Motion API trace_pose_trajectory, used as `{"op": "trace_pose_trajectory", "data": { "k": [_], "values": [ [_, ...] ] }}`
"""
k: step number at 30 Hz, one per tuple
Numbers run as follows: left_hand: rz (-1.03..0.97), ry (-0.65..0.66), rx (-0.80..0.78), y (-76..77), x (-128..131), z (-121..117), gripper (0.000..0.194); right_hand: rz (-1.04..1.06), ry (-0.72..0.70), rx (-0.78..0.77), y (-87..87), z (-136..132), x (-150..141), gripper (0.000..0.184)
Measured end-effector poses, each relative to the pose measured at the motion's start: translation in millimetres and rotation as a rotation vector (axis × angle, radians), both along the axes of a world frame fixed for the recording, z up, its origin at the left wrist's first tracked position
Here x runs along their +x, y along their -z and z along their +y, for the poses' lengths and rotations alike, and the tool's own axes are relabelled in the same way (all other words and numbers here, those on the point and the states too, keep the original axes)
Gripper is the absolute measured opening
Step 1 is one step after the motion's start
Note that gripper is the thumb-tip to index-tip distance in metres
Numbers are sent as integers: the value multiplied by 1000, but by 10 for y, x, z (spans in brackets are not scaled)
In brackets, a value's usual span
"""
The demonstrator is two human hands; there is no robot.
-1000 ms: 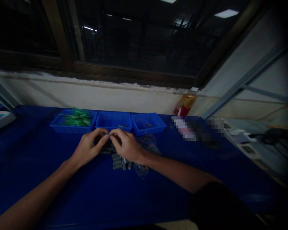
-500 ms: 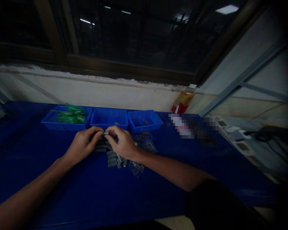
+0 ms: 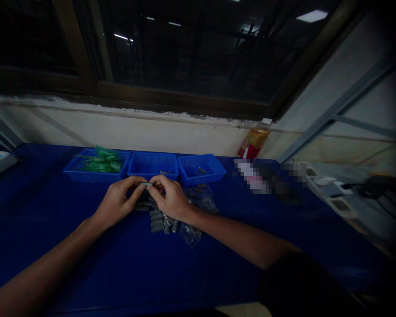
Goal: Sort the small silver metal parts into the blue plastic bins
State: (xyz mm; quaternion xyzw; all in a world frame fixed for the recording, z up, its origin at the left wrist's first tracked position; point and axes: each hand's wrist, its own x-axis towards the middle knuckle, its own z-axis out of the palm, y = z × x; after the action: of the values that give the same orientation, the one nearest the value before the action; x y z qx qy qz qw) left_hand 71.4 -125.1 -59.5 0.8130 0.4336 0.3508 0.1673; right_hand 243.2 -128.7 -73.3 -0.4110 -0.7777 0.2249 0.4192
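"Action is centring on the left hand [image 3: 117,200]: its thumb and fingertips are pinching one end of a small grey piece [image 3: 147,184]!"

"And the right hand [image 3: 171,200] is matching it, thumb and fingertips narrowing on the other end. Where is that piece sitting?"

"It's bridging the two hands, lying nearly level, just on the near side of the middle blue tray [image 3: 145,164]. The exact shape is escaping me in this gloom."

"What's lying below?"

"A heap of grey pieces [image 3: 156,222] is spreading over the blue table [image 3: 119,273], several resting side by side. Clear plastic bags [image 3: 191,235] are crowding in near the right wrist."

"Behind all that, the trays are standing in a row! The left blue tray [image 3: 86,177] is holding a tangle of green plastic [image 3: 104,160]."

"Yes, and the middle one is carrying a slim piece [image 3: 165,172] along its near side, while the right blue tray [image 3: 204,179] is holding another small piece [image 3: 202,170]."

"Farther right, a red and gold packet [image 3: 254,143] is leaning by the wall [image 3: 171,127]."
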Motion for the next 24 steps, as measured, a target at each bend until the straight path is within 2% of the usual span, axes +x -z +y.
{"op": "trace_pose_trajectory", "data": {
  "k": [3, 7, 11, 19, 22, 24],
  "values": [
    [30, 3, -17, -26, -9, 1, 33, -5, -32, 30, 14, -4, -2, 22],
    [64, 11, -54, -28, -22, 3, 38, -50, -30, 83, -4, -8, -4, 11],
    [15, 31, -64, -3, -26, 7, 29, -74, -7, 99, -37, -10, 10, 18],
    [-1, 89, 34, -9, -15, 14, 24, -104, 25, 130, -59, 14, -45, 29],
    [29, 62, 35, -37, -23, 12, 26, -110, 32, 231, -170, -58, 128, 20],
    [44, 39, 38, -51, -36, 10, 28, -138, 117, 335, -239, -129, 427, 16]
  ]
}}
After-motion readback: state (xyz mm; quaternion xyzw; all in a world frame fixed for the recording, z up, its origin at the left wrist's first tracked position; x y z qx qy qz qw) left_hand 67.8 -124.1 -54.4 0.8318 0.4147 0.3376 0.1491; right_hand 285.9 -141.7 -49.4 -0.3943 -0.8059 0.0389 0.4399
